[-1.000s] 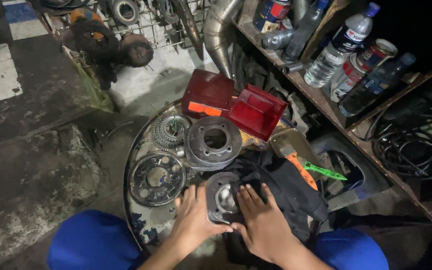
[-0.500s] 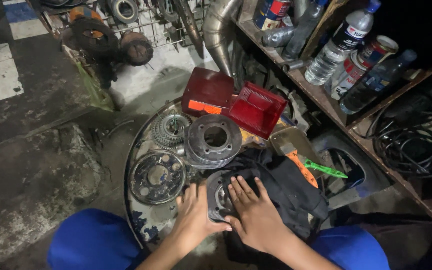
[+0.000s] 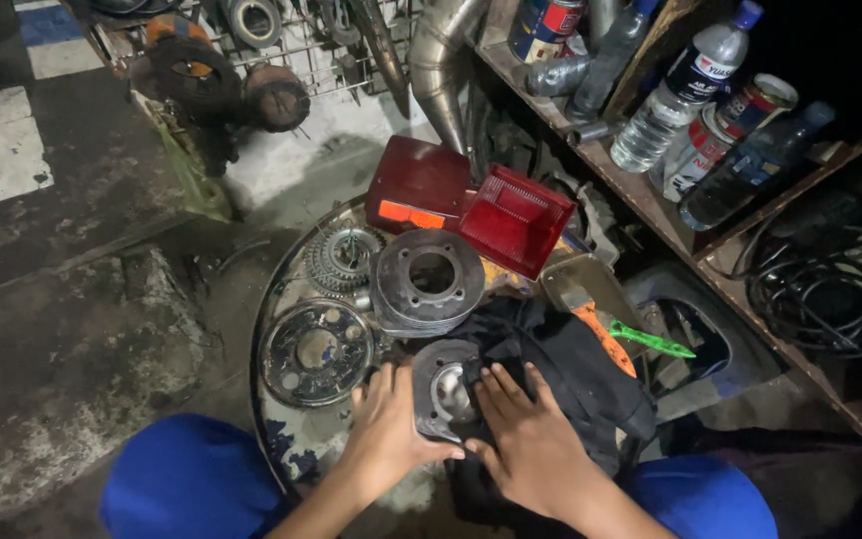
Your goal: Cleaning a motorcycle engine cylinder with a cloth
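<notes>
A round dark metal engine part (image 3: 443,391) with a hole in its middle lies on a round metal tray (image 3: 273,299), partly on a black cloth (image 3: 571,374). My left hand (image 3: 383,431) grips its left side, thumb curled under the lower edge. My right hand (image 3: 523,439) lies flat with spread fingers on the part's right edge and the cloth. Just behind stands a finned metal cylinder (image 3: 427,279). A flat round plate (image 3: 315,351) and a toothed sprocket (image 3: 343,256) lie to the left on the tray.
Two red lamp lenses (image 3: 471,205) rest at the tray's back. An orange-handled scraper (image 3: 591,309) and a green tool (image 3: 650,341) lie right of the cloth. A shelf (image 3: 650,200) with bottles and cans runs along the right. My blue-clad knees (image 3: 192,479) flank the tray.
The view has shifted slightly. My right hand slid a little down and right over the part and cloth; my left hand keeps its grip.
</notes>
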